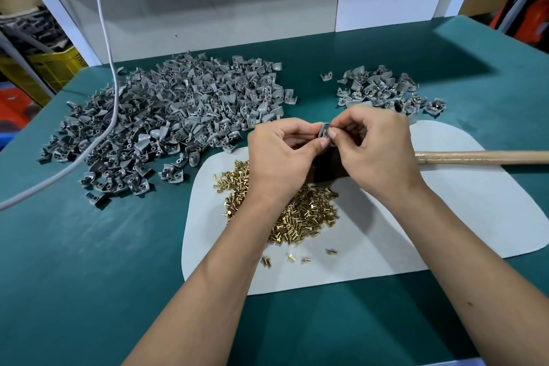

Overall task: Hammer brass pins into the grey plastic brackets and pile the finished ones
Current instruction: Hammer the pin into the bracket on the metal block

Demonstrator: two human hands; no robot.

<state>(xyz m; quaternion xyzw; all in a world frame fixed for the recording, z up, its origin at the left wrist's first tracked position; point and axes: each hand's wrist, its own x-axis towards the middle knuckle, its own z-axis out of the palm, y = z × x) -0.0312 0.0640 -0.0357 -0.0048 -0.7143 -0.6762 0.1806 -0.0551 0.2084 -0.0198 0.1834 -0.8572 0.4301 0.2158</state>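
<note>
A: From the head view, what do we have in our hands?

B: Our left hand [282,154] and right hand [377,148] meet above the white mat [445,217], and between them we hold one grey bracket [324,131]. The left thumb and fingers [322,144] are curled and pinch the bracket from the left side. The right fingers [332,133] are also curled tight, pinching at the bracket's right edge. We cannot tell whether a pin sits under those fingertips; it is too small and hidden.

A: Where are the pins?

B: The heap of brass pins [303,214] lies on the mat, below our hands and partly hidden by the left wrist. A few stray pins [291,258] lie apart, nearer to us on the mat.

A: And the brackets?

B: The big pile of grey brackets [178,116] spreads over the green counter [89,276] to the left. The small pile [383,89], where brass shows in some pieces, sits far right, just beyond the right hand and well apart from the big pile. One single bracket [326,77] lies between the two piles.

A: Anything else?

B: A wooden handle [481,157] lies across the mat's right side, its head hidden behind the right hand. A grey cable [104,98] trails over the big pile.
</note>
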